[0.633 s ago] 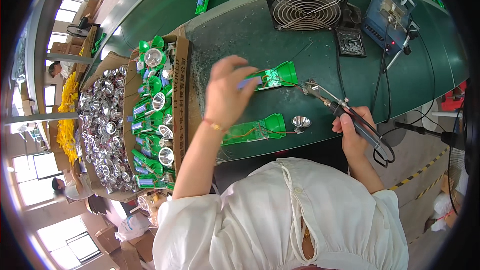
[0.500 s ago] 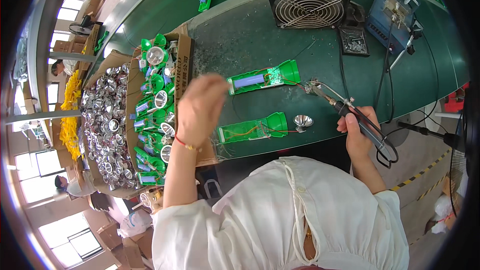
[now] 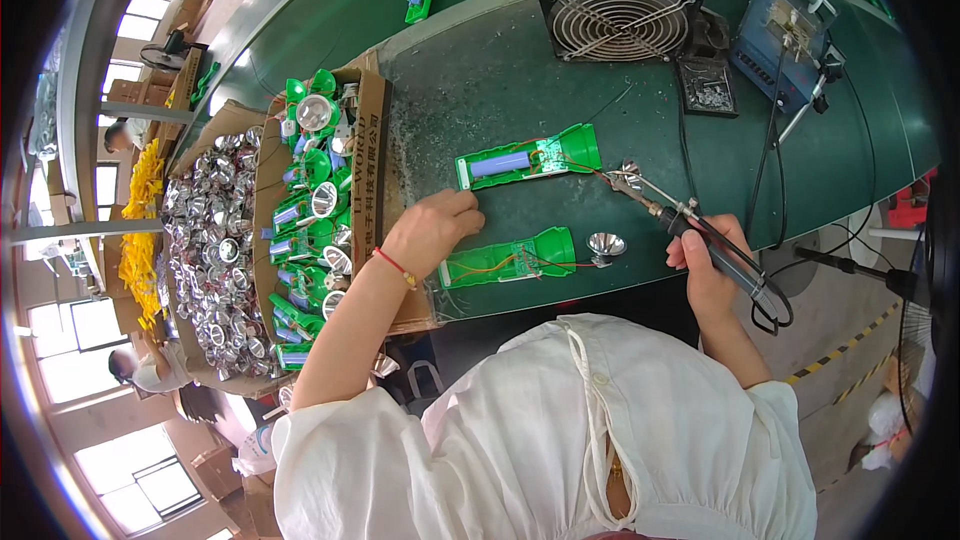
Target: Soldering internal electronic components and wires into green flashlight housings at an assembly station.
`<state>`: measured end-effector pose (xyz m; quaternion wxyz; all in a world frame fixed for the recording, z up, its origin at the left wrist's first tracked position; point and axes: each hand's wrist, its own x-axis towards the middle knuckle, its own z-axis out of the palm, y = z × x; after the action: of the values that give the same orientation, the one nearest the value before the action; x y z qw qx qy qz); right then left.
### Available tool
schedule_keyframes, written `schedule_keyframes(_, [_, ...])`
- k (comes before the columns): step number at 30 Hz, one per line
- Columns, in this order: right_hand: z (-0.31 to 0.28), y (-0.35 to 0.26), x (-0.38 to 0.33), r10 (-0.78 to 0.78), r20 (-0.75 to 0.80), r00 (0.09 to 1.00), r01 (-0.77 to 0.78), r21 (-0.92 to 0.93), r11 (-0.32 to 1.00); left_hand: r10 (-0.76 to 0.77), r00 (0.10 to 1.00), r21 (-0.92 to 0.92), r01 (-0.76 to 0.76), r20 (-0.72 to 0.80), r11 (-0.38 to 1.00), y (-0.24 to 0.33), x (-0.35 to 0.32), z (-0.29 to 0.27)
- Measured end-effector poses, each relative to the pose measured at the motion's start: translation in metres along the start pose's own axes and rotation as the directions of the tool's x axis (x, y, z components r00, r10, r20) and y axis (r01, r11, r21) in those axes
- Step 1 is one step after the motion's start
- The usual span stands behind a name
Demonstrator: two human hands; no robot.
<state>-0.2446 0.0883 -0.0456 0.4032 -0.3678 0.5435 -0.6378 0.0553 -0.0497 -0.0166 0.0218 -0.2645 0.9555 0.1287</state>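
Note:
My right hand (image 3: pixel 712 265) grips a soldering iron (image 3: pixel 735 265) with a thin metal guide tube along it. The iron's tip is at a small silver reflector (image 3: pixel 630 176), wired to the far green flashlight housing (image 3: pixel 530 157), which holds a purple battery cell and a circuit board. My left hand (image 3: pixel 432 230) rests on the bench between the left ends of the two housings, fingers bent together; whatever they pinch is hidden. Nearer to me lies a second green housing (image 3: pixel 510 258) with orange wires and no cell showing, wired to another reflector (image 3: pixel 606 244).
A cardboard box (image 3: pixel 372 155) of green housings stands left, beside a box heaped with silver reflectors (image 3: pixel 215 250). A black fan (image 3: pixel 622 20), a dark tray (image 3: pixel 708 87) and a blue soldering machine (image 3: pixel 783 45) stand at the back. Black cables (image 3: pixel 782 180) run along the right.
My left hand has come down toward me from the far housing's left end to the bench between both housings. The iron and my right hand shifted slightly left. Housings on the far belt moved right.

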Motion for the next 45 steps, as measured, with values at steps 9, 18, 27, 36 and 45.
schedule_keyframes(9, [0.000,-0.004,0.002,0.030,0.008,1.000,-0.030,-0.017,0.999,-0.209,0.925,-0.208,0.147,-0.317,0.967,0.018,0.018,-0.026])
schedule_keyframes(18, [0.006,-0.001,0.005,0.068,0.023,0.997,-0.067,-0.036,0.997,-0.012,0.990,0.203,-0.017,0.142,0.979,-0.002,0.002,-0.021])
schedule_keyframes(27, [0.009,-0.001,0.006,-0.022,0.005,1.000,0.023,-0.021,1.000,0.018,0.999,-0.050,-0.016,0.050,0.999,-0.008,0.009,-0.028])
schedule_keyframes(36, [0.017,0.000,0.015,-0.008,0.112,0.994,0.014,-0.051,0.999,-0.286,0.864,-0.331,0.149,-0.414,0.932,0.027,0.063,-0.015])
schedule_keyframes(45, [0.031,0.000,0.029,-0.049,0.187,0.981,0.080,-0.160,0.984,-0.379,0.760,-0.367,0.199,-0.527,0.909,0.034,0.075,0.013])
